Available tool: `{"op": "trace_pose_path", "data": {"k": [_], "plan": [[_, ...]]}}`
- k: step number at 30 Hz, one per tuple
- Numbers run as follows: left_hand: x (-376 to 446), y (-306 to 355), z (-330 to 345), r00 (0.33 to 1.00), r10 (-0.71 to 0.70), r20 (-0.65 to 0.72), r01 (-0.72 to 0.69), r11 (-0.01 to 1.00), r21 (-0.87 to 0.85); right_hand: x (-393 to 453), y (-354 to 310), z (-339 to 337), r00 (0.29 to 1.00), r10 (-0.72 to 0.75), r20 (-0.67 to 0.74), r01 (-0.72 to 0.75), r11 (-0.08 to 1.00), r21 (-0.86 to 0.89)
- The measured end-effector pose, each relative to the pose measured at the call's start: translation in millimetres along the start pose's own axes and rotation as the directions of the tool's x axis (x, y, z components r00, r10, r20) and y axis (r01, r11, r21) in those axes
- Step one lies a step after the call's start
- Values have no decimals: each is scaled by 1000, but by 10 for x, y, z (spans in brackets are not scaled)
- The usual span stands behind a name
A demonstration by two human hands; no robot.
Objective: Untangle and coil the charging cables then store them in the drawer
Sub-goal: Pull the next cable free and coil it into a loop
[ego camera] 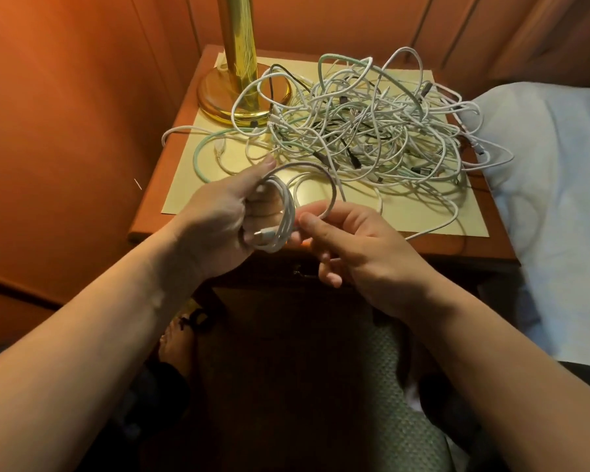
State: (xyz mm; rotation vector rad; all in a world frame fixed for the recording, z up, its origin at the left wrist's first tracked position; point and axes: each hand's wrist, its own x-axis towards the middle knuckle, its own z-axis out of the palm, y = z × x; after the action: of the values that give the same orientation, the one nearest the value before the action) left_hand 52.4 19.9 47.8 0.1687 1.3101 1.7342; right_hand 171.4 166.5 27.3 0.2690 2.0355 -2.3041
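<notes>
Centre frame: left hand [218,216] grips the white coil [280,216], fingers curled round it; right hand [351,247] pinches the trailing loop. Tangle [365,120] remains on the surface, upper centre. Advise even, equal turns.

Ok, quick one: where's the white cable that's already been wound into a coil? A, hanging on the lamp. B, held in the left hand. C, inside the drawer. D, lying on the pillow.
B: the white coil is wrapped around the left hand, while the right hand pinches its loose end in front of the tangled pile.
</notes>
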Motion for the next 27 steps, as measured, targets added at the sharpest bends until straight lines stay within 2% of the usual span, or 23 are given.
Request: {"op": "trace_pose_path", "data": {"k": [3, 7, 13, 17, 19, 22, 25, 27], "plan": [[-38, -57, 68, 1000, 2, -31, 1, 994, 108, -5, -18, 41, 985, 79, 151, -83, 996, 21], [-52, -118, 115, 1000, 0, 17, -2, 992, 127, -61, -53, 42, 926, 241, 291, -251, 968, -4], [-8, -96, 126, 996, 92, 7, -92, 986, 139, -75, 56, 224, 967, 234, 96, -250, 943, 218], [-12, -102, 129, 991, 134, 2, -133, 978, 158, -40, 98, 237, 966, 254, 39, -256, 943, 212], [-35, -62, 127, 988, 152, -27, -146, 975, 167, -30, 147, 245, 949, 299, 99, -308, 947, 95], [-92, -14, 128, 985, 151, -82, -132, 971, 199, -4, 324, 300, 935, 338, 110, -309, 926, -217], [-150, -81, 140, 992, 70, -102, -30, 937, 348, 58, 482, 361, 933, 357, 33, -308, 844, -439], [-177, -127, 131, 992, -15, -127, 75, 871, 486, 85, 547, 390, 918, 395, 16, -323, 772, -548]]}}
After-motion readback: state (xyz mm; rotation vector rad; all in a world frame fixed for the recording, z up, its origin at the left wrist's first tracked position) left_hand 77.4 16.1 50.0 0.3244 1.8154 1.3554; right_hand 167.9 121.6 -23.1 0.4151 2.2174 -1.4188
